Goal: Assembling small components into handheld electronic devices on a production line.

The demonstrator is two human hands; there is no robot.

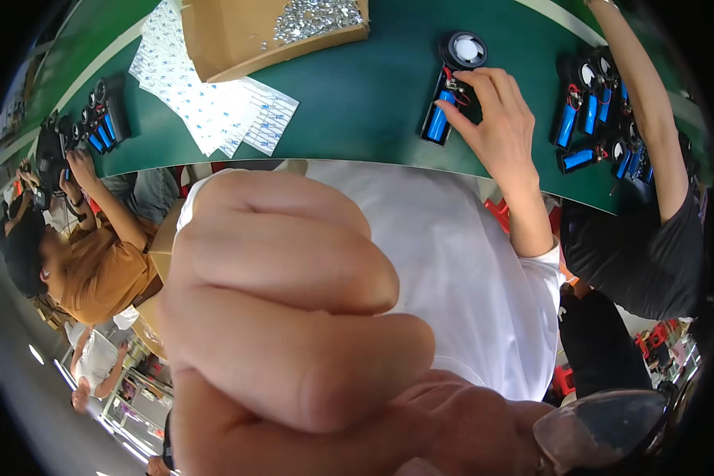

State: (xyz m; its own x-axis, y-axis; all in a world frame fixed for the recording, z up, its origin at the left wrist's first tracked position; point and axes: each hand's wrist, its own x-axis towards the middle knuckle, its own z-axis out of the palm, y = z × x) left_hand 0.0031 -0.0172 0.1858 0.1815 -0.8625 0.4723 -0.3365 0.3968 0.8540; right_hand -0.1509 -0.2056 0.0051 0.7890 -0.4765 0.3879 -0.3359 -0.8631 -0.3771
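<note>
My left hand (285,293) is very large in front of the camera, its fingers curled closed; whatever they may hold is hidden. Over the green table, my right hand (496,119) is at a small black device (434,140) with an open casing. That device has a blue cylindrical battery (439,120), red wires and a round black head with a white disc (468,51). My right thumb lies over the battery and the index fingertip is by the red wires. Those fingers are apart, not wrapped round the device.
A cardboard box (230,40) of small shiny metal parts stands on the green table (357,111), beside white printed sheets (206,111). Several similar devices (587,103) lie at right, near a co-worker's arm (646,95); more devices (99,119) are at left, near another person (107,254).
</note>
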